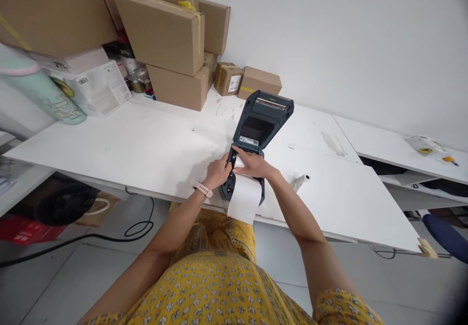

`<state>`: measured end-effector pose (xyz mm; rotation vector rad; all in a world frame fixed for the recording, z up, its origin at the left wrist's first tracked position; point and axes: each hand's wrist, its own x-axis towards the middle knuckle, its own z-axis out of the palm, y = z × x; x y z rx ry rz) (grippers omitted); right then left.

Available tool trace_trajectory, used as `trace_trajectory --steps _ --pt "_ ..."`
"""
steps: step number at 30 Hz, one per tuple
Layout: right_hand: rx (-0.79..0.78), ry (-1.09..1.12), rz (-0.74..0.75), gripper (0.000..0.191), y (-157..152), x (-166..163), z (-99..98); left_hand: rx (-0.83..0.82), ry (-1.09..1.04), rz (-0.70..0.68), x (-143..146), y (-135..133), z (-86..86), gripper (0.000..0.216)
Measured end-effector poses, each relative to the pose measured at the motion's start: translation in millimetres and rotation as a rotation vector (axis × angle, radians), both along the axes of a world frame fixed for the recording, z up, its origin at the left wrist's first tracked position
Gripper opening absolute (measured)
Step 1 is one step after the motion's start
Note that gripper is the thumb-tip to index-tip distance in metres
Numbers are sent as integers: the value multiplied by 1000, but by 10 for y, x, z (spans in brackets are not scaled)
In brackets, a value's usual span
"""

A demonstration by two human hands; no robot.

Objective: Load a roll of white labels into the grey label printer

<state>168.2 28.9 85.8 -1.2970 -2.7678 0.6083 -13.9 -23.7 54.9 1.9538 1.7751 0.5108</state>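
Note:
A dark label printer [224,192] stands at the table's front edge with its lid [263,120] raised and tilted back. Inside it sits a white paper roll [239,161], largely covered by my hands; its loose paper strip [245,199] hangs out over the front. My left hand [218,171], a pink band on its wrist, grips the printer's left side with curled fingers, some of them hidden. From the right, my right hand [253,164] reaches across the roll, thumb and fingers closed around it.
Beside my right forearm lies a small white roll [302,182] on the white table [146,154]. Cardboard boxes [175,86] are stacked at the back left, near a mint tumbler [44,91]. A black cable [98,235] runs below the table on the left.

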Motion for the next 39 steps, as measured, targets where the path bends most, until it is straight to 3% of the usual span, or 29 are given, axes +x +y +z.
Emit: trace_trajectory --steps 3,6,8,10,13,15,16,19,22,25,29,32,35,39 --pt "155 39 -15 80 -301 15 -130 0 5 15 4 -5 -1 53" --pt "179 120 -32 77 -638 91 -170 -1 -2 25 10 -13 10 52" --pt "133 221 -6 71 -779 180 -56 -8 -12 26 8 -16 16 52" --pt "123 400 -31 58 -774 283 176 -8 -24 20 2 -14 12 53" --pt "377 762 -290 42 -421 418 605 15 -47 4 -8 -7 -14 54" --pt "553 931 -449 49 -30 476 826 23 -58 11 -11 -4 -35 54" --pt "549 975 -473 54 166 493 900 23 -65 18 -14 -3 -44 54" --pt "342 1009 -487 64 539 490 976 18 -112 30 -28 1 -57 54" --pt "388 1005 -479 60 406 427 897 17 -196 23 -47 1 -67 53" --pt "508 1035 -505 53 -108 346 722 20 -354 83 -33 -48 -138 51" --pt "448 1020 -534 41 -824 243 358 42 -859 333 44 -262 -364 53" --pt "395 995 -495 35 -1152 191 44 21 -1084 425 65 -468 -527 55" --pt "359 1038 -533 34 -1336 135 -230 -24 -1137 475 17 -616 -582 55" --pt "382 1079 -618 26 -1492 20 -468 65 -1034 431 -58 -706 -445 52"
